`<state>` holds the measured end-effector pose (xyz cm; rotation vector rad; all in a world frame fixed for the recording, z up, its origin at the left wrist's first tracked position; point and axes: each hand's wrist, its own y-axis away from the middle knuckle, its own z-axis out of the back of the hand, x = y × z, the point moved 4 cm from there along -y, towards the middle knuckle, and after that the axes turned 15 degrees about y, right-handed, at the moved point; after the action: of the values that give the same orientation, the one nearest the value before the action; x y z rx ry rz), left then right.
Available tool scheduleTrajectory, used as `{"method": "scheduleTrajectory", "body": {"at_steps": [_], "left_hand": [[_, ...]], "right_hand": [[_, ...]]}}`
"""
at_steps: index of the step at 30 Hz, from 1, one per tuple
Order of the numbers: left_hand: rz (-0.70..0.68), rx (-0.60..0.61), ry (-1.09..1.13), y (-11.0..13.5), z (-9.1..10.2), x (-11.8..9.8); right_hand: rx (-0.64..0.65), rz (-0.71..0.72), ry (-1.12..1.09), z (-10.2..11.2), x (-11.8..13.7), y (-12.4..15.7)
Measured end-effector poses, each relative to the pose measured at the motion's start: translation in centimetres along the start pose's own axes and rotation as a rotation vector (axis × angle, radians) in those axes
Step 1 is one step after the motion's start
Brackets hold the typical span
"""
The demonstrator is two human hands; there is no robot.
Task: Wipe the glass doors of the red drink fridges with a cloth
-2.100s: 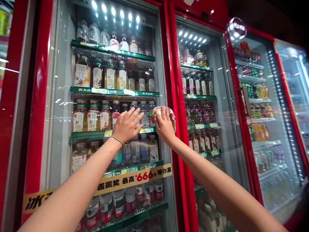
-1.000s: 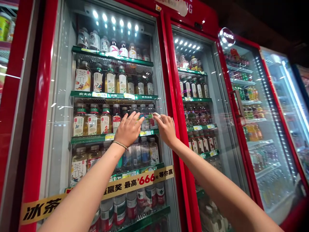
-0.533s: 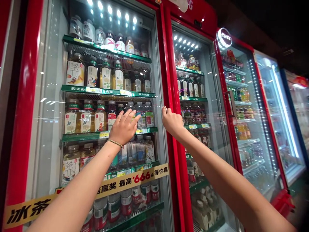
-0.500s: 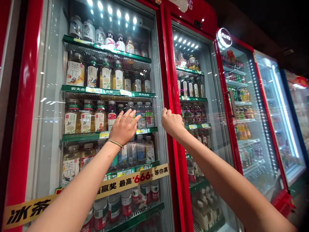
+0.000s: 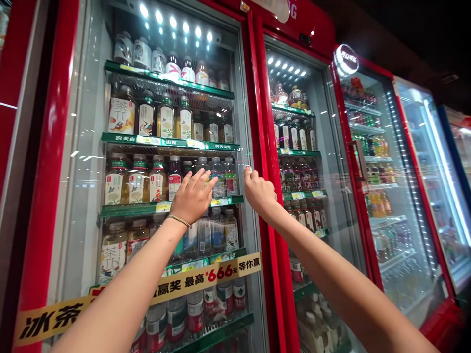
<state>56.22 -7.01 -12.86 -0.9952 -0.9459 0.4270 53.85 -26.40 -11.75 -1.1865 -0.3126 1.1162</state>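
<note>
My left hand (image 5: 194, 196), with a thin band at the wrist, lies on or close to the glass door (image 5: 84, 162) of a red-framed drinks cooler, fingers spread and nothing held. Behind it, bottles of drink (image 5: 157, 180) stand on green-edged shelves. My right hand (image 5: 258, 190) is closed near the right edge of the same door, by the red frame (image 5: 271, 215). A small pale spot shows at its fingertips; I cannot tell whether that is a nail or something gripped. Low on the glass runs a gold strip (image 5: 176, 287) with printed characters.
To the right stand a second red cooler door (image 5: 333, 162) and a further cooler with a door handle (image 5: 358, 159). More lit coolers (image 5: 429, 147) recede to the right. A round lit sign (image 5: 346, 60) juts out above.
The view has shifted slightly, so the coolers sit a little further right in the picture. My right hand now appears slightly further left against the door frame. Left hand keeps its spread pose.
</note>
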Motion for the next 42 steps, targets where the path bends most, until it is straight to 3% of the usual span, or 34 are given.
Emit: {"method": "scheduleTrajectory", "body": {"at_steps": [2,5,10,14,18,22,26,30,34,38,42], "left_hand": [[0.008,0.01,0.018,0.0,0.0,0.0],[0.026,0.012,0.041,0.0,0.0,0.1],[0.039,0.003,0.077,0.0,-0.1,0.2],[0.048,-0.016,0.053,0.0,0.1,0.2],[0.073,-0.061,0.01,0.1,0.3,0.2],[0.098,-0.092,-0.004,0.2,0.4,0.3],[0.108,-0.075,0.01,0.2,0.4,0.3],[0.113,-0.057,0.016,0.2,0.4,0.3],[0.114,-0.06,0.038,0.2,0.4,0.4],[0.115,-0.054,0.045,0.2,0.5,0.3],[0.119,-0.05,0.034,0.1,0.6,0.3]], "right_hand": [[0.029,-0.009,-0.002,0.0,0.3,0.1],[-0.06,0.108,-0.015,0.3,1.0,0.3],[-0.012,0.024,-0.003,0.1,0.8,0.3],[-0.107,0.186,-0.03,0.8,1.8,0.5],[-0.063,0.071,-0.007,0.9,1.6,0.3],[-0.167,0.238,-0.047,1.8,3.0,0.5],[-0.121,0.112,-0.053,2.1,3.2,0.2],[-0.17,0.17,-0.079,2.3,3.7,-0.1],[-0.131,0.033,-0.072,1.6,2.9,-0.4],[-0.175,0.144,-0.09,1.2,3.0,-0.1],[-0.14,0.028,-0.089,0.7,2.7,0.1]]}}
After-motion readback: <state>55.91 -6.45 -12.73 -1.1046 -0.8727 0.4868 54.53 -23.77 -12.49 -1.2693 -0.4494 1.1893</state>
